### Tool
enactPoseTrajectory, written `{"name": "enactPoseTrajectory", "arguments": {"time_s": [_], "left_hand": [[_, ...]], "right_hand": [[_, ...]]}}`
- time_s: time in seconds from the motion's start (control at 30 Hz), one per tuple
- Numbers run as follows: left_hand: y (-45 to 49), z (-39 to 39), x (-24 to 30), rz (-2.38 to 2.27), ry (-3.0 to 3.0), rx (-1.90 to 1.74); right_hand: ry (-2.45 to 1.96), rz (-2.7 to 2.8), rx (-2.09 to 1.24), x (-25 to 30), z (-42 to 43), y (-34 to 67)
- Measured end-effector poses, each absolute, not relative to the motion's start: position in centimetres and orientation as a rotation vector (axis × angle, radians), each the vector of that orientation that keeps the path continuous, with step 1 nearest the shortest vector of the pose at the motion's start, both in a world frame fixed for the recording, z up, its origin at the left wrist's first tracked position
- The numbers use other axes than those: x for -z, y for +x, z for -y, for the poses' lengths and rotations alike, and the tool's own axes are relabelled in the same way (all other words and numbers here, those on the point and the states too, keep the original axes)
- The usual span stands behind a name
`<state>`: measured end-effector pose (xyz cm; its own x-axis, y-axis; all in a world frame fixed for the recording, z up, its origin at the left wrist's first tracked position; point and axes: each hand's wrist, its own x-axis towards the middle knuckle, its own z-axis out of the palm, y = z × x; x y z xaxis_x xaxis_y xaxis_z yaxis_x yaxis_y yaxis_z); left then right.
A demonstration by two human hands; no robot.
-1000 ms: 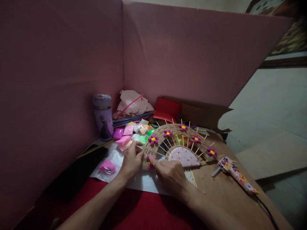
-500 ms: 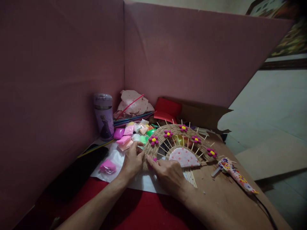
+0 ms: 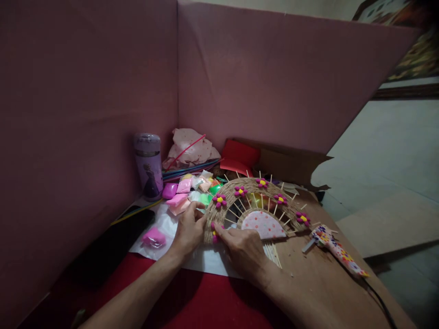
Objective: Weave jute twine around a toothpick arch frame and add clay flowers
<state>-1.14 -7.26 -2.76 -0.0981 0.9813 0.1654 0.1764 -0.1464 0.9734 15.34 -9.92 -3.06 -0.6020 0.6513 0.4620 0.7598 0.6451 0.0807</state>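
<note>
A half-round woven twine fan (image 3: 252,186) with wooden sticks poking out lies tilted before me. Several magenta clay flowers with yellow centres run along its arch, and a white dotted half-disc (image 3: 263,225) fills its inner middle. My left hand (image 3: 188,230) pinches the arch's left edge, thumb near the rim. At the arch's lower left end, my right hand (image 3: 245,252) has its index finger on another clay flower (image 3: 215,236), partly covering it; the other fingers are curled and mostly hidden.
A patterned glue gun (image 3: 338,251) with a black cord lies at right on brown cardboard (image 3: 308,283). Several clay packets (image 3: 178,201) are at the back left, near a purple tumbler (image 3: 148,167). Pink panels (image 3: 240,82) stand behind. One pink packet (image 3: 154,237) lies on white paper.
The right index finger has shifted slightly right, so more of the lower left flower shows. The left hand and the fan stay in place.
</note>
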Motion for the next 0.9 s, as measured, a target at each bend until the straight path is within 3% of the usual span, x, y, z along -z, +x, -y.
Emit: {"name": "enactPoseTrajectory", "arguments": {"time_s": [0.13,0.33,0.47,0.63,0.9], "left_hand": [[-1.2,7.1,3.1,-1.340,1.418,-1.335],[-1.3,7.3,2.9,-1.422,1.514,-1.318],[-1.6,7.6,2.5,-1.576,1.748,-1.362],[-1.7,8.4,1.8,-1.700,2.032,-1.546],[-0.4,10.2,1.0,-1.119,2.047,-1.380]], "right_hand": [[-1.091,2.346,0.194,2.8,10.1,15.5],[-1.118,1.706,-0.562,2.2,9.8,15.9],[-0.945,1.518,-0.863,2.5,9.5,15.7],[-0.913,1.449,-0.813,3.3,9.3,15.7],[-0.961,1.729,-0.349,3.6,10.3,16.1]]}}
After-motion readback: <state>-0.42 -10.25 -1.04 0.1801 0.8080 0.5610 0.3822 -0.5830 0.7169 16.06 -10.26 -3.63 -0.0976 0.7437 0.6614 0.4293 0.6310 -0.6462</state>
